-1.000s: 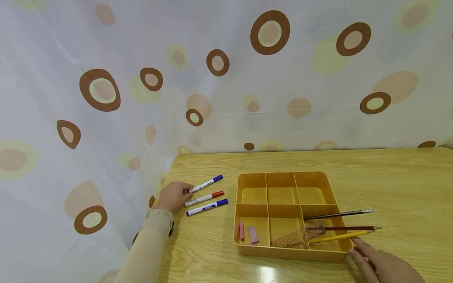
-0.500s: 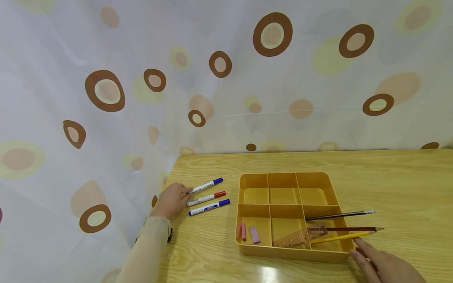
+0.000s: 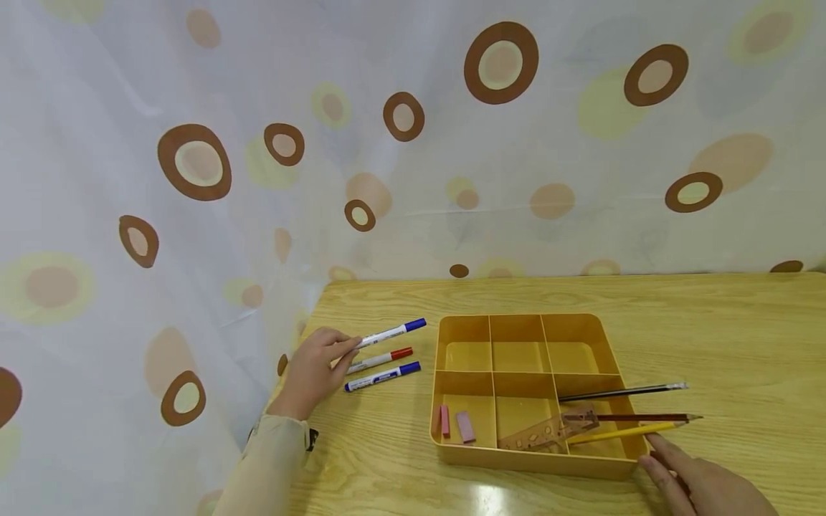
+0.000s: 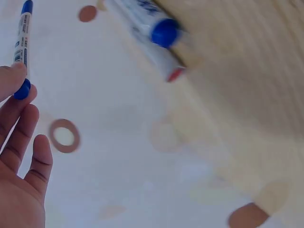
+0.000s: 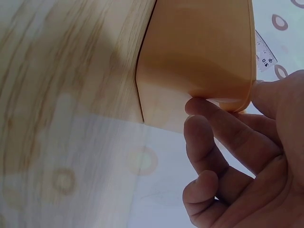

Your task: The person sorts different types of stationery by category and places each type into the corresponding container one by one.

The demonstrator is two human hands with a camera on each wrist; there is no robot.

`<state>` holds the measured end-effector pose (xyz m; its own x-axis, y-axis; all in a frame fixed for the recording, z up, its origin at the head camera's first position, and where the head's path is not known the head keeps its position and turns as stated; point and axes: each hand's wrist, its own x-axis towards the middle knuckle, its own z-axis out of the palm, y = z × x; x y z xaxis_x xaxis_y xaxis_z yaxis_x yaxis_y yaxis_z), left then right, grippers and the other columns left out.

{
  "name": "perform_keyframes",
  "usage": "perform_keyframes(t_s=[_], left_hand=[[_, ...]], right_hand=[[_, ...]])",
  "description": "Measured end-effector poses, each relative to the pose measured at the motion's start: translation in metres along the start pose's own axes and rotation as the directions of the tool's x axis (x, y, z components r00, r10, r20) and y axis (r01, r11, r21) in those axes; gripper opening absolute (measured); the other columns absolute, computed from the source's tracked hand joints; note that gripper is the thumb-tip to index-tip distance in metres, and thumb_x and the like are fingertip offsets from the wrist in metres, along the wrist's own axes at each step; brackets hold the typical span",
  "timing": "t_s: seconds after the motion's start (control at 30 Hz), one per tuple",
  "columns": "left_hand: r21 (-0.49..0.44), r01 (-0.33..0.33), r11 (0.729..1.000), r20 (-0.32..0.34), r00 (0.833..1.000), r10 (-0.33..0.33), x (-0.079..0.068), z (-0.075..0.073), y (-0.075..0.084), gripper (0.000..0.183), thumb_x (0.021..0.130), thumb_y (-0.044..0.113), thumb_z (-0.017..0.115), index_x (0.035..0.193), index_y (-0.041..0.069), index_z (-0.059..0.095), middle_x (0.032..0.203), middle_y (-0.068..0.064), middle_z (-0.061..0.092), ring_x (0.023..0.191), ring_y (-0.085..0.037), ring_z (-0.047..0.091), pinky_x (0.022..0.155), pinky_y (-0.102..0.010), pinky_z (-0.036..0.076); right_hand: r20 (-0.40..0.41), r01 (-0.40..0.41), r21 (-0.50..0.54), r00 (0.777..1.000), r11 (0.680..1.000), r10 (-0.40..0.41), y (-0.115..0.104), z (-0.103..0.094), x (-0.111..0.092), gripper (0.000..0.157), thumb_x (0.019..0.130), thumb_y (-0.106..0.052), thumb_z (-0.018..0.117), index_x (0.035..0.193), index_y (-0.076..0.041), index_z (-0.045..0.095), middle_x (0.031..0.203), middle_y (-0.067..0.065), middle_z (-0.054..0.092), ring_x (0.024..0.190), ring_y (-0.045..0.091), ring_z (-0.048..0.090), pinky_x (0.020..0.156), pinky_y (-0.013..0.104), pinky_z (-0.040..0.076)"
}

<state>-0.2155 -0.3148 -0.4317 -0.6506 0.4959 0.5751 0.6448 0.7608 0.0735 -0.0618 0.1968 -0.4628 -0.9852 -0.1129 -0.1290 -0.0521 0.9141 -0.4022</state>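
Note:
My left hand [image 3: 316, 369] pinches a white marker with a blue cap [image 3: 391, 334] between thumb and fingers near its tail end. In the left wrist view the same marker [image 4: 22, 45] points away from the fingertips, and the other fingers are loosely bent. A red-capped marker [image 3: 381, 360] and another blue-capped marker [image 3: 382, 377] lie on the table just below that hand. At the near right corner of a yellow divided tray [image 3: 535, 462], my right hand [image 3: 706, 484] holds the edge, its thumb by the rim and fingertips against the outer wall [image 5: 199, 52].
In the tray lie two pink erasers [image 3: 464, 427], a brownish see-through ruler [image 3: 538, 432], a black pencil [image 3: 626, 392], a dark red pencil [image 3: 645, 417] and a yellow pencil [image 3: 626, 433]. The pencils stick out over the right rim. A patterned curtain [image 3: 452, 158] hangs behind the wooden table [image 3: 374, 459].
My left hand has lifted the upper blue-capped marker off the table and shifted it slightly right. The right hand stays at the tray's corner.

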Motion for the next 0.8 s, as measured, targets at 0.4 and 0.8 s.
perform_keyframes(t_s=[0.4, 0.8], left_hand=[[-0.041, -0.243, 0.969, -0.032, 0.970, 0.242, 0.046, -0.017, 0.060, 0.026, 0.083, 0.014, 0.077, 0.108, 0.013, 0.076, 0.093, 0.001, 0.070, 0.086, -0.017, 0.062, 0.074, -0.033, 0.053], [0.034, -0.281, 0.959, 0.035, 0.959, 0.280, 0.050, -0.002, 0.078, 0.023, 0.084, 0.018, 0.077, 0.106, 0.015, 0.077, 0.093, 0.004, 0.070, 0.089, -0.014, 0.061, 0.077, -0.032, 0.052]], right_hand=[[-0.006, -0.004, -0.001, 1.000, 1.000, 0.004, -0.002, -0.009, 0.001, 0.058, 0.103, -0.036, 0.045, 0.132, 0.014, 0.049, 0.096, 0.024, 0.070, 0.078, 0.035, 0.069, 0.063, 0.050, 0.054], [-0.053, 0.012, -0.006, 0.999, 1.000, -0.012, -0.002, -0.004, -0.002, 0.056, 0.102, -0.035, 0.048, 0.131, 0.012, 0.051, 0.095, 0.021, 0.071, 0.076, 0.033, 0.069, 0.062, 0.049, 0.054]])
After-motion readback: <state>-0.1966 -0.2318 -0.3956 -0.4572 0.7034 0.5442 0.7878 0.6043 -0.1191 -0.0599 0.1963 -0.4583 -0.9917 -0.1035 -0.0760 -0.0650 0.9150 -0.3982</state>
